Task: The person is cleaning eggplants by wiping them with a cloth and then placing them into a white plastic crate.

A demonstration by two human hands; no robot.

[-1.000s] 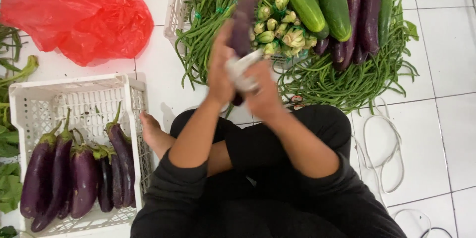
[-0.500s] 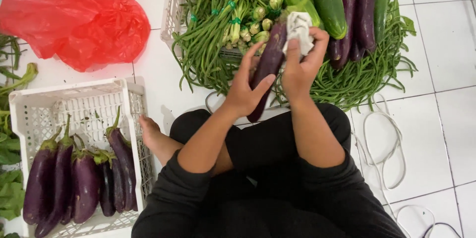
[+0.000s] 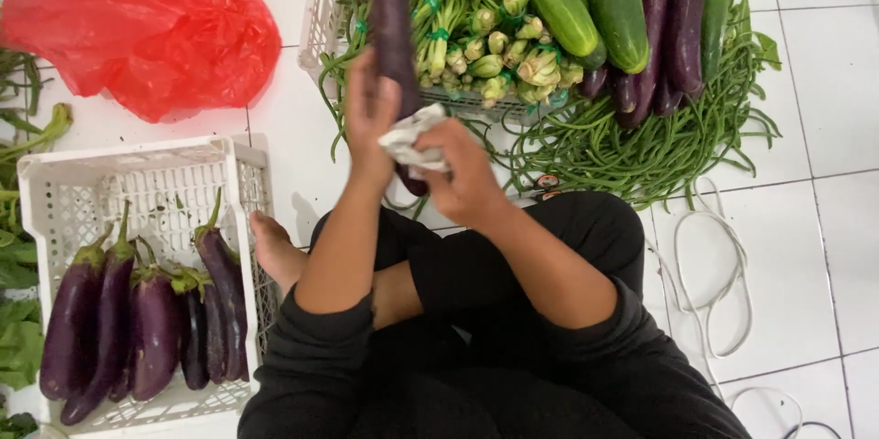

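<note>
Sitting on the floor, my left hand [image 3: 368, 114] is wrapped around a long purple eggplant [image 3: 394, 32], holding it upright over my lap. My right hand [image 3: 462, 169] pinches a crumpled white cloth [image 3: 412, 139] against its lower end. More eggplants sit in the white crate [image 3: 137, 183] on my left.

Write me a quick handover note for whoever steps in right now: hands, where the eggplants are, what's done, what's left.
Left hand: grips a purple eggplant, held upright above the lap.
Right hand: presses a crumpled white cloth against the eggplant's lower part.
White crate at the left: a row of eggplants lying side by side in it, room to spare.
Far crate: more eggplants with cucumbers, on long beans.
Done: the row in the white crate.
Left: the one in hand, and those on the far pile.
</note>
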